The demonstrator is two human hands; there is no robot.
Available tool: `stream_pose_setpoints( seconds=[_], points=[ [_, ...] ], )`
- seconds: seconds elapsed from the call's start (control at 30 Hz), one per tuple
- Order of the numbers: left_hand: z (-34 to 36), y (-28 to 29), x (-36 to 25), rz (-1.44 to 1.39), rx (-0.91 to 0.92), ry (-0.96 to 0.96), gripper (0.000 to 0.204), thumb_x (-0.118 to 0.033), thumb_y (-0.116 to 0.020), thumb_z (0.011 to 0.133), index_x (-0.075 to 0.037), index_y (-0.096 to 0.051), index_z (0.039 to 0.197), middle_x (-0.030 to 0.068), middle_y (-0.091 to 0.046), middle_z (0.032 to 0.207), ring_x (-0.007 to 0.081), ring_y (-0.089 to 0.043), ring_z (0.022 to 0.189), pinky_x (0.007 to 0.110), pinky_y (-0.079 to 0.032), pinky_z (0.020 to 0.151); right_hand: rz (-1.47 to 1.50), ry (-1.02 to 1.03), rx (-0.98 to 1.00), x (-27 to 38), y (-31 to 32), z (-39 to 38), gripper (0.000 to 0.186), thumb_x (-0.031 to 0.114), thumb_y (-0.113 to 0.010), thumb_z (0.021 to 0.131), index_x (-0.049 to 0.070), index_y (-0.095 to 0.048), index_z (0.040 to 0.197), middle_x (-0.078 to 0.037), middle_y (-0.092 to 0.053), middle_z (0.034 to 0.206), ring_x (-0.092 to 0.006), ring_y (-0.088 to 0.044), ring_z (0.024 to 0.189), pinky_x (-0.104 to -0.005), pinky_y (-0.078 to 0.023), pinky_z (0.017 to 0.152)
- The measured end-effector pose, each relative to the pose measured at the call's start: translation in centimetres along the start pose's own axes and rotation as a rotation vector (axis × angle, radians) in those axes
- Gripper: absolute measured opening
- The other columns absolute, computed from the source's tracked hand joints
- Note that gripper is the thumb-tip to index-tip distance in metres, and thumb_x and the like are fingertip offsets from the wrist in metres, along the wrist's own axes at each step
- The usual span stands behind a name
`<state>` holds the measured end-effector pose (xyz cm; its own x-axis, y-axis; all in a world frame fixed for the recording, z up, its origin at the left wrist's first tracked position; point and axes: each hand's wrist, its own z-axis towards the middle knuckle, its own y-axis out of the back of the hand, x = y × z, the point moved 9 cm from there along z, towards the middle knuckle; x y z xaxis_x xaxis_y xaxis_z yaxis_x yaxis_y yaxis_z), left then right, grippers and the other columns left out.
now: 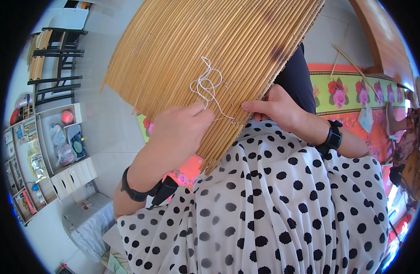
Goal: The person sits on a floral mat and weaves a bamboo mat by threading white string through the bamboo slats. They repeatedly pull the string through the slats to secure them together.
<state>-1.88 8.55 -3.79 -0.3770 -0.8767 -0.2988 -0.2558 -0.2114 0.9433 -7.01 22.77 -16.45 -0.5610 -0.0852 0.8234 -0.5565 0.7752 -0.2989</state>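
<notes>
A mat of thin tan bamboo sticks [196, 41] lies across my lap, slanting away to the upper part of the view. White thread [207, 86] forms loose loops on top of it. My left hand [180, 130] is closed in a pinch on this thread above the mat. From those fingers, a short stretch of thread runs right to the sticks near the mat's edge. Whether a needle is in the pinch is too small to tell. My right hand [280, 109] grips the mat's right edge, thumb on top and the other fingers mostly hidden underneath.
At left stand shelves [41, 157] with bags and small goods, and stacked black-framed furniture [59, 52]. A flowered red and green cloth [342, 93] spreads at right, with loose sticks [356, 68] on it. A brown wooden panel [385, 36] rises at far right.
</notes>
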Motion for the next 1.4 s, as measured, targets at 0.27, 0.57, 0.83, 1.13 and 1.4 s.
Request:
stream_pose_setpoints(
  seconds=[0.27, 0.57, 0.83, 1.13, 1.4],
  points=[
    [-13.0, -1.6, 6.6, -0.551, -0.470, 0.446, 0.008, 0.005, -0.064, 0.093, 0.002, -0.065, 0.101, 0.0108, -0.067, 0.092, 0.0193, -0.061, 0.072, 0.030, -0.050, 0.067, 0.024, -0.129, -0.009, -1.6, 0.3, 0.0, 0.029, 0.024, -0.077, 0.091, 0.000, -0.073, 0.108, -0.007, -0.073, 0.093, -0.0104, -0.064, 0.070, -0.0221, -0.049, 0.060],
    [-18.0, -8.7, 4.5, -0.779, -0.642, 0.529, 0.010, 0.003, -0.071, 0.089, 0.000, -0.068, 0.099, 0.0078, -0.062, 0.095, 0.0189, -0.060, 0.083, 0.031, -0.049, 0.075, 0.060, -0.176, 0.051, -2.0, -0.2, 0.1, 0.030, 0.025, -0.073, 0.095, 0.002, -0.070, 0.113, -0.007, -0.073, 0.096, -0.0106, -0.063, 0.068, -0.0211, -0.048, 0.057],
    [-16.6, -5.6, 4.7, -0.386, -0.594, 0.612, 0.013, -0.003, -0.068, 0.093, 0.002, -0.070, 0.105, 0.0107, -0.068, 0.100, 0.0152, -0.064, 0.082, 0.028, -0.051, 0.071, 0.121, -0.122, 0.044, -1.3, -0.5, -0.2, 0.025, 0.021, -0.074, 0.095, 0.001, -0.072, 0.111, -0.005, -0.072, 0.094, -0.0087, -0.062, 0.066, -0.0209, -0.048, 0.056],
    [-16.8, -13.0, 2.7, -1.391, -0.145, 0.699, 0.017, -0.008, -0.063, 0.099, 0.003, -0.069, 0.089, 0.0036, -0.067, 0.075, 0.0092, -0.060, 0.065, 0.024, -0.048, 0.062, 0.154, -0.152, 0.030, -1.5, -0.8, -0.5, 0.026, 0.021, -0.075, 0.095, 0.001, -0.072, 0.111, -0.005, -0.072, 0.092, -0.0088, -0.062, 0.067, -0.0210, -0.047, 0.055],
    [-17.0, -14.3, 2.5, -1.505, -0.232, 0.746, 0.023, -0.012, -0.065, 0.100, 0.004, -0.069, 0.085, 0.0047, -0.067, 0.073, 0.0115, -0.060, 0.065, 0.027, -0.048, 0.061, 0.104, -0.252, 0.052, -1.8, -2.0, -0.9, 0.025, 0.023, -0.079, 0.093, 0.005, -0.072, 0.108, -0.003, -0.070, 0.092, -0.0090, -0.062, 0.067, -0.0218, -0.047, 0.056]
  ],
)
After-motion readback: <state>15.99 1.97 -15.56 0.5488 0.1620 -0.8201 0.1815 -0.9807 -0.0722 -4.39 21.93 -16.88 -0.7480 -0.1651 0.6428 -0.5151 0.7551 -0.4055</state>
